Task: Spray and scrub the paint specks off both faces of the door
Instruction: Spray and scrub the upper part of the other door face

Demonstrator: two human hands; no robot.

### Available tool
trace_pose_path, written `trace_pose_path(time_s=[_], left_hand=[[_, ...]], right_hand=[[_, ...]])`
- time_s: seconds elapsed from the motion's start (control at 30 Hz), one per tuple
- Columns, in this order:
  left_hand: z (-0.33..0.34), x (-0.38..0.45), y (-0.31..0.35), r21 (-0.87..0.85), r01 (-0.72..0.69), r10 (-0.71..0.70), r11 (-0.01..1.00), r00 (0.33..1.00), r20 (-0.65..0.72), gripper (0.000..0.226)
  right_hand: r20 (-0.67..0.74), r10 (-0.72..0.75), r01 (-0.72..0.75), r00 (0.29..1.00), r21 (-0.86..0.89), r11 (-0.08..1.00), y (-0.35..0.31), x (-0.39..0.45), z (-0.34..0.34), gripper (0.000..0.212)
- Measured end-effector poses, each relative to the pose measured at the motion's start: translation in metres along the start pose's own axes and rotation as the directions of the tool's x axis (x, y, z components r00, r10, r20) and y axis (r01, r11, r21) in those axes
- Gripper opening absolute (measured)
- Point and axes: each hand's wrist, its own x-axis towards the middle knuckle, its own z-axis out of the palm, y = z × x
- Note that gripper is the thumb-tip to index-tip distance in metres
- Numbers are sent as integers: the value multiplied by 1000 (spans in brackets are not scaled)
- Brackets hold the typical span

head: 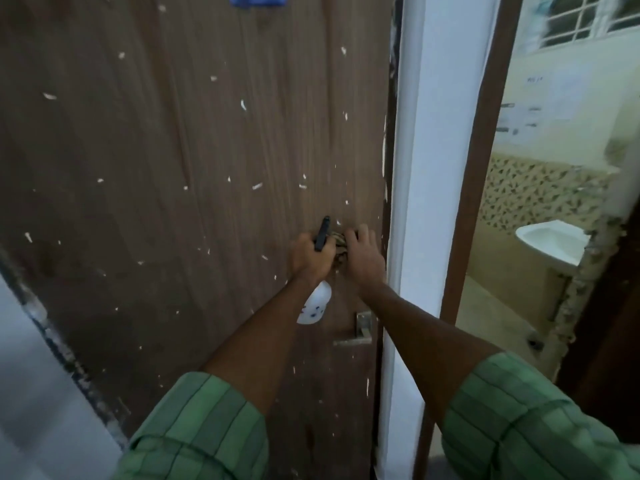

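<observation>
Against the door (173, 202), just above the handle (362, 327), both hands busy on one patch. Left hand (310, 259) curled round the neck of a spray bottle (313, 308), black nozzle up at twelve o'clock, white body hanging down at six. Right hand (363, 258) curled over a brownish scrubbing pad (339, 242), pressing it to the wood just beside the left.

To do this step well, probably: wet the specks first, then rub in short strokes with the grain, firm but not gouging. Steady the door, since it stands ajar beside the white frame (412, 202). Work outward afterwards; white specks (244, 105) scattered from nine to one o'clock, this face far from done.

Hard to make out: pad mostly hidden under the fingers, material uncertain. Trigger finger not visible, so spraying or not cannot be told. Far face of the door unseen. Blue thing (258, 0) at twelve o'clock cut off. Sink (554, 242) at three o'clock, blurred.
</observation>
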Motion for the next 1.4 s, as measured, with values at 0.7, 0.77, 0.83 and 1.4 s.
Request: trace_pose_path(time_s=[0.7, 0.77, 0.83, 1.4], left_hand=[[-84, 134, 271, -81, -272, 260, 959, 956, -135, 28], [-89, 147, 292, -73, -305, 290, 949, 943, -164, 26], [-94, 157, 311, -44, -353, 340, 935, 923, -178, 26], [-113, 225, 414, 165, -462, 488, 872, 849, -201, 27]], right_hand=[[-648, -7, 201, 762, 226, 953, -50, 256, -248, 27], [-697, -59, 266, 714, 192, 945, -52, 276, -264, 28], [-747, -73, 310, 661, 184, 933, -56, 293, -281, 30], [-832, -160, 415, 532, 91, 905, -64, 382, -337, 21]])
